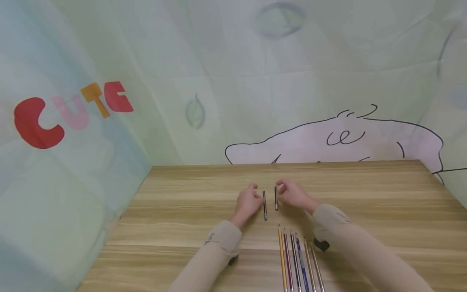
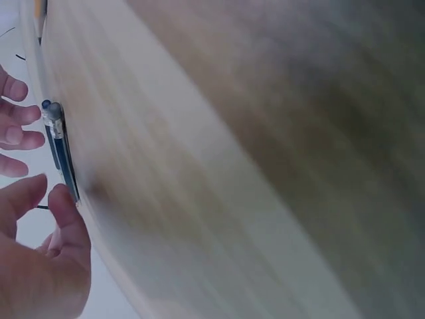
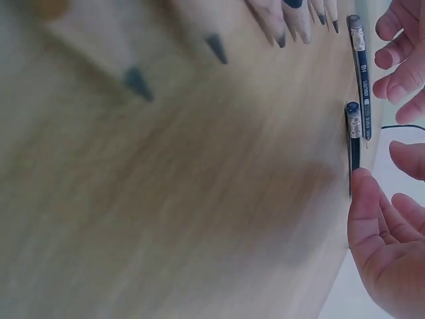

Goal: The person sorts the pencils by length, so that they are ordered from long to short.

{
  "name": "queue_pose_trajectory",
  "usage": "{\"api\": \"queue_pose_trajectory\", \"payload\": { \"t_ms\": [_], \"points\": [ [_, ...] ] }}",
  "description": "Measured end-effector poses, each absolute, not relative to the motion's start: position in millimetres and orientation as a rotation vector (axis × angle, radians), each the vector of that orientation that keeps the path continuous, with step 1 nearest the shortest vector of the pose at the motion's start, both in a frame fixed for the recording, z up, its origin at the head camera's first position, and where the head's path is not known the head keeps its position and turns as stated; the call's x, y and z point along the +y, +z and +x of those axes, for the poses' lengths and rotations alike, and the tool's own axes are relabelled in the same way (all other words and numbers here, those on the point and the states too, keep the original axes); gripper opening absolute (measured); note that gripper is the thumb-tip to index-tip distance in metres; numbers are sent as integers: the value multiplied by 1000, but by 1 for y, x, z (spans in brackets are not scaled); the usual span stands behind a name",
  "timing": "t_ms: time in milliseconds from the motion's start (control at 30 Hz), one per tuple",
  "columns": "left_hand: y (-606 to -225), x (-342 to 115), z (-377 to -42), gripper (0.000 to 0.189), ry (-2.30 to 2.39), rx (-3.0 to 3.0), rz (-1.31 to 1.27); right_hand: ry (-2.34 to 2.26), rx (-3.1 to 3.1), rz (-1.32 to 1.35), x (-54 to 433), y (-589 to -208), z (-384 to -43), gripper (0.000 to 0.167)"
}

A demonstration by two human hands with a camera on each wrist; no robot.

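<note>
Two short dark pencils lie side by side on the wooden table, points away and eraser ends toward me. My left hand rests beside the left, longer pencil, its fingers loosely bent. In the right wrist view this pencil has a grey eraser and shows HB lettering. Just right of the shorter pencil is my right hand, with a gap between thumb and fingers. Its thumb overlaps that blue-eraser pencil in the right wrist view; whether they touch I cannot tell.
Nearer to me lies a row of several longer pencils, among them a yellow pencil, a dark red one and a blue patterned one. The wooden table meets a printed cloth backdrop at its far edge.
</note>
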State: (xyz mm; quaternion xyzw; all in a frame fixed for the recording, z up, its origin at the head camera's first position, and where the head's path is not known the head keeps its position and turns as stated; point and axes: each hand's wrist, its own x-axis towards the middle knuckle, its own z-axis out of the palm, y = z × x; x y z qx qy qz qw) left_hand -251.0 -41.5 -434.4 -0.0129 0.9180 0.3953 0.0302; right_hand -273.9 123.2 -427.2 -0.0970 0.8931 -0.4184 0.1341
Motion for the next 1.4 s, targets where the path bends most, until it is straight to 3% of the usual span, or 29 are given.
{"api": "queue_pose_trajectory", "payload": {
  "t_ms": [700,1400],
  "points": [
    [-434,-31,-250,49,994,2841,-11,-1181,2599,-162,110,-435,-276,52],
    [-433,-30,-250,34,990,2846,4,-1044,2631,-55,105,-429,-271,42]
  ]
}}
